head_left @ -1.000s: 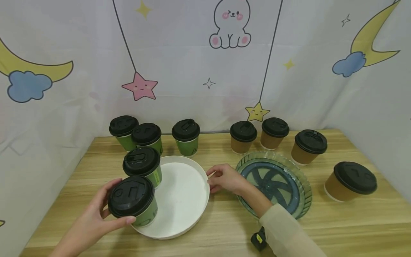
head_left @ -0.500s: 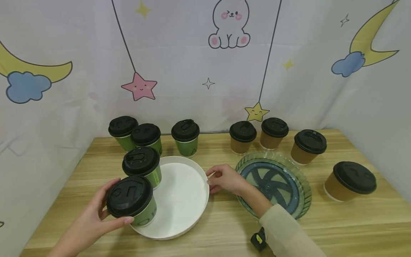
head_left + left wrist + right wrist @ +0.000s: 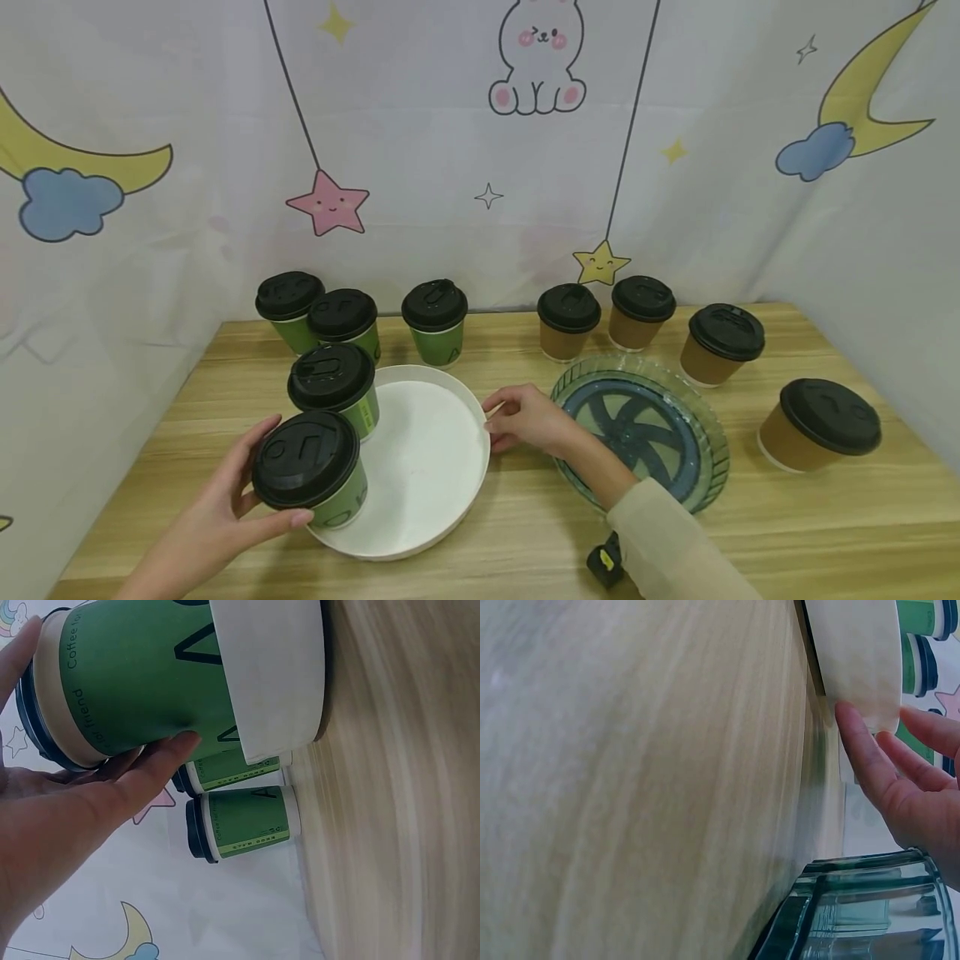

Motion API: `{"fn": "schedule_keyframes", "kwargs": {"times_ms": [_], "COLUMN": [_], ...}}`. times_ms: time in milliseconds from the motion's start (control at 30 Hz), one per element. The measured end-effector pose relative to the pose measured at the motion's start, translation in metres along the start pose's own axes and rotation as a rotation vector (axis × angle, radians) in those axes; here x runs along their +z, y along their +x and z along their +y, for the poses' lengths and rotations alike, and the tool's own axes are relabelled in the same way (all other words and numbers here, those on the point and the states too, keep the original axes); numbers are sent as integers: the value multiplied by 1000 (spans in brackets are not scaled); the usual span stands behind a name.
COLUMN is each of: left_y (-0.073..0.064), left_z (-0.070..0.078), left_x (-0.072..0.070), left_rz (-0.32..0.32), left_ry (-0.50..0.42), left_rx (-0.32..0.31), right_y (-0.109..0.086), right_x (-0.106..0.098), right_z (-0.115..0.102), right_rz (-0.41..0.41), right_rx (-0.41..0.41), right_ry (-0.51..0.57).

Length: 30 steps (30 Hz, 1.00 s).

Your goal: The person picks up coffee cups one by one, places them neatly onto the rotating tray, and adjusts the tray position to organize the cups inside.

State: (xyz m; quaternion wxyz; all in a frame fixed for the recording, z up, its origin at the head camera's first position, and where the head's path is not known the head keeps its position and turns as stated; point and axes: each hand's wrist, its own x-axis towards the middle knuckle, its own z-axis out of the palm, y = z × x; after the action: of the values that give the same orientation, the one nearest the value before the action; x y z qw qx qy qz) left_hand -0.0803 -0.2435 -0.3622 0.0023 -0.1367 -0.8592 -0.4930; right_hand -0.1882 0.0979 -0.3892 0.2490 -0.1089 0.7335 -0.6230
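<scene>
My left hand (image 3: 217, 508) grips a green paper coffee cup (image 3: 341, 500) with a black lid, thumb and fingers spread around its upper part. That cup is upright over the near left part of a round white tray (image 3: 431, 458); in the left wrist view its base (image 3: 165, 667) is hidden behind the tray wall (image 3: 274, 675). Another green cup (image 3: 363, 408) stands just behind it, at the tray's left side. My right hand (image 3: 528, 417) touches the tray's right rim with its fingertips; in the right wrist view the fingertips (image 3: 849, 716) rest against the outer wall.
Several green lidded cups (image 3: 437, 342) stand along the back left. Several brown lidded cups (image 3: 802, 437) line the back and right. A clear greenish ribbed dish (image 3: 716, 450) lies under my right forearm. A small black object (image 3: 603, 562) is beside the sleeve on the wooden table (image 3: 525, 533).
Almost nothing differs. The left hand keeps its grip on the green cup and the right hand stays at the tray rim; the whole view shifts very slightly.
</scene>
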Motion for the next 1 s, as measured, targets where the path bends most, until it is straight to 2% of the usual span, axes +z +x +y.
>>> {"fn": "schedule_keyframes", "kwargs": {"times_ms": [133,233,467,633,733,867,1000], "left_y": [-1,-2,-5,-7,-9,-11,-12], "left_z": [-2,-4,-7,-10,-14,-20,-25], "left_x": [-1,-3,-19,-36,-45,-54,-59], "left_rz": [0,16,43,29,44,88,137], "left_ry": [-10,-27,-178,-274,-239,-111,-66], "left_rx": [-16,6,156,183,157,91,53], "right_y": [0,0,1,4,7,9,11], "right_x": [1,1,1,1,1,3,4], "right_z": [0,0,0,-2,-4,-4,-3], "right_rz": [0,0,4,20,47,57,46], "right_rx": [-3,-5,-5,14,22,0,-20], "right_ry": [3,5,-3,-32,-64,-78,-75]}}
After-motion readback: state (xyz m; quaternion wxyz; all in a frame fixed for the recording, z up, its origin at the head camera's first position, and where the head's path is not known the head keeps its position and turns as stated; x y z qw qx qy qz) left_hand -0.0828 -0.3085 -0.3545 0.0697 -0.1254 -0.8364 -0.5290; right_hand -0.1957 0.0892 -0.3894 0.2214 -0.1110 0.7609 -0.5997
